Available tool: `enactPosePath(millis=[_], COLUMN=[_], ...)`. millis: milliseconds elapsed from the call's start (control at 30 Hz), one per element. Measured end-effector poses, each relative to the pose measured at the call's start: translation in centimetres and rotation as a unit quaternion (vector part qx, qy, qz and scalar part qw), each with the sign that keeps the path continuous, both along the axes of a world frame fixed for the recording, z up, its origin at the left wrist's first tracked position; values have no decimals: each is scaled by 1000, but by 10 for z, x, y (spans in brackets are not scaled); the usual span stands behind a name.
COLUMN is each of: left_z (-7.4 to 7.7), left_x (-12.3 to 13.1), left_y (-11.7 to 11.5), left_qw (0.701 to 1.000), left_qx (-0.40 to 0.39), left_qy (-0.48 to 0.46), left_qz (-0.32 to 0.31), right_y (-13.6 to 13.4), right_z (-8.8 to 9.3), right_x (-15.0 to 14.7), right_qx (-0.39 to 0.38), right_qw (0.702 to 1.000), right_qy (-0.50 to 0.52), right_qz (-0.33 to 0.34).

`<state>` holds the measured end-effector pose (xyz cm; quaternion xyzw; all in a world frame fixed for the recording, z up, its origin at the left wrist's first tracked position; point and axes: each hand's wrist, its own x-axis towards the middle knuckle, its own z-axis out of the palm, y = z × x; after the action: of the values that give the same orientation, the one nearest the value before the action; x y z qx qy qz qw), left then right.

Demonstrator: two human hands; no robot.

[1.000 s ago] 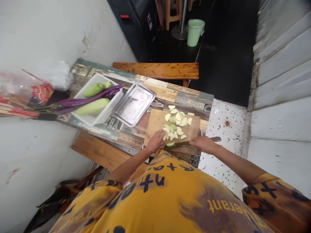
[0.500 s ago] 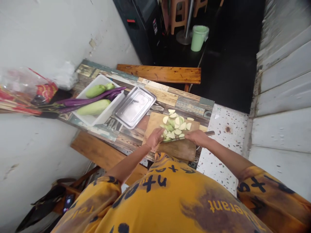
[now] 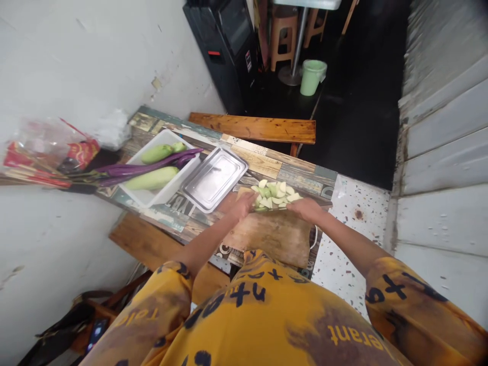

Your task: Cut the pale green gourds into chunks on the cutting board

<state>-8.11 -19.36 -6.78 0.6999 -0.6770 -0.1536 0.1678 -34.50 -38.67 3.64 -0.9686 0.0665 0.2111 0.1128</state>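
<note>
A heap of cut pale-green zucchini pieces lies between my two hands, over the far part of the wooden cutting board. My left hand is closed against the heap's left side, near the tip end of the knife; its fingertips are partly hidden. At the right, my right hand grips the knife, whose blade runs along the near side of the pieces. Part of the knife handle sticks out past that hand. The near half of the board is bare and looks wet.
Left of the board lies a shallow metal tray. Beside it, a white bin holds whole zucchini and long purple eggplants. Bagged skewers rest at the far left. A wooden bench stands behind the table.
Both hands, the knife and the zucchini pieces have shifted away from me toward the board's far edge. More bare board shows on the near side. The camera view has tilted up slightly.
</note>
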Motion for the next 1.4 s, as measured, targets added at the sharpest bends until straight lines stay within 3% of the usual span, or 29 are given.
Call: enactPosePath(millis=[267, 467, 567, 733, 900, 1033, 1167, 1267, 1400], left_z=[16, 21, 32, 56, 55, 43, 42, 53, 80], left_x=[14, 18, 13, -11, -20, -11, 8, 35, 87], left_y=[-26, -23, -16, -6, -11, -22, -20, 1, 54], left_qw=[997, 995, 996, 995, 994, 997, 996, 986, 962], left_qx=[68, 94, 79, 91, 82, 69, 28, -27, -91], left_qy=[-32, -2, 2, 5, -6, -23, -45, -57, -95], left_qz=[-2, 28, 41, -34, -68, -21, 77, 153, 241], right_y=[-1, 16, 24, 32, 36, 39, 55, 75, 105], right_z=[-11, -16, -19, -34, -42, -39, -40, -49, -60], right_x=[1, -27, -40, -51, -55, -60, -75, -89, -95], right_qx=[-23, -53, -66, -91, -139, -166, -165, -167, -184], right_qw=[999, 992, 984, 966, 931, 906, 891, 888, 882], right_qy=[-24, -117, -162, -238, -337, -389, -422, -428, -430], right_qz=[-12, -20, -31, -34, -20, -11, -15, -33, -66])
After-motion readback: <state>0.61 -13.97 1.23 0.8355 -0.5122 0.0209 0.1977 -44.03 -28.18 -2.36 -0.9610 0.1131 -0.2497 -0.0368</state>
